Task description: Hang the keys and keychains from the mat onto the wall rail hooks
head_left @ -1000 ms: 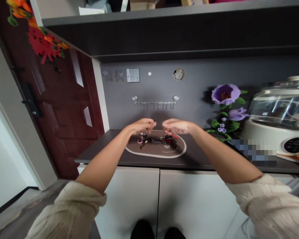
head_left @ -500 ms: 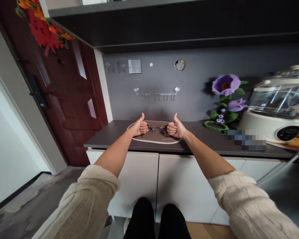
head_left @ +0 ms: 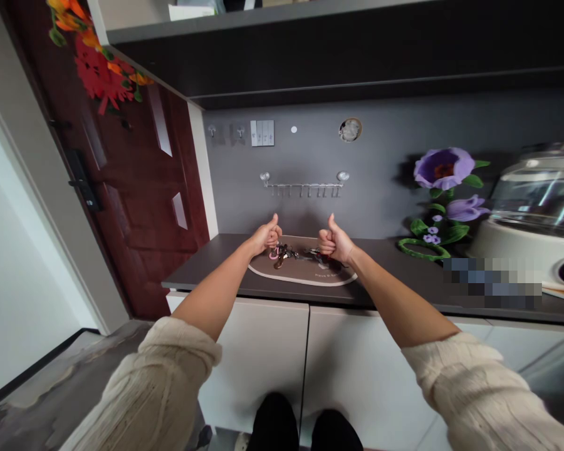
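Note:
My left hand [head_left: 266,236] is curled into a fist with the thumb pointing up, above the left part of a brown oval mat [head_left: 297,274] with a pale edge. My right hand [head_left: 335,243] makes the same thumb-up fist over the mat's right part. I see nothing held in either fist. Between and below them a bunch of keys [head_left: 286,253] lies on the mat, with a pink ring at its left. More small metal items, partly hidden by my right hand, lie beside it.
A rail with hooks [head_left: 303,186] is fixed to the grey wall behind the mat. Purple artificial flowers [head_left: 444,168] and a cream appliance with a clear top [head_left: 521,241] stand on the right of the dark counter [head_left: 207,266]. A dark shelf [head_left: 310,53] overhangs. A red-brown door [head_left: 145,207] is at left.
The view has shifted, so the counter sits slightly lower and further right. My hands appear raised a little from the keys, showing more of them. Both fists keep their thumbs up.

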Tool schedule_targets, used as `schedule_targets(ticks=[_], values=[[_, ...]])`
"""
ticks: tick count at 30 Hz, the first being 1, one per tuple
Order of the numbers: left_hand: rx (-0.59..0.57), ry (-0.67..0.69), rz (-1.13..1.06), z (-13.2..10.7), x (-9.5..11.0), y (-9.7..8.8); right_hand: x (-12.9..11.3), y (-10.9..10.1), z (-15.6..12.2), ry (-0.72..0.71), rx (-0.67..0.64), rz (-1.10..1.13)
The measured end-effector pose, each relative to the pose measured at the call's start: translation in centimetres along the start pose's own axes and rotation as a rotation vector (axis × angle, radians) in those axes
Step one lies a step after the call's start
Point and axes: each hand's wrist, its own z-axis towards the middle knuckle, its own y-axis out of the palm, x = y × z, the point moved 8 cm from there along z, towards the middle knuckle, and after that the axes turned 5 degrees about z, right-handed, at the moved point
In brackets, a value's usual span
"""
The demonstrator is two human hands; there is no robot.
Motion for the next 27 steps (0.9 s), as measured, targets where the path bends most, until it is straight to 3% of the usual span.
schedule_targets(ticks=[4, 11, 15, 19, 23, 27], values=[[0.307, 0.155, 0.259, 0.8, 0.7, -2.7, -0.4, 0.5, 2.2, -0.129, 0.096, -0.069], [0.607, 0.217, 0.617, 1.7, -0.5, -4.8, 0.8, 0.5, 6.2, -0.189, 0.429, -0.284], [0.639, 0.203, 0.711, 2.0, -2.4, -5.2, 2.1, 0.4, 8.5, -0.186, 0.506, -0.459], [0.560, 0.144, 0.790, 2.6, -4.1, -5.2, 2.6, 0.8, 9.7, -0.221, 0.505, -0.744], [0.521, 0.086, 0.791, 3.0, -4.9, -5.2, 3.3, 1.5, 9.8, -0.174, 0.455, -0.978], [0.484, 0.077, 0.814, 3.2, -5.1, -4.8, 4.0, 1.6, 9.9, -0.129, 0.443, -1.061]])
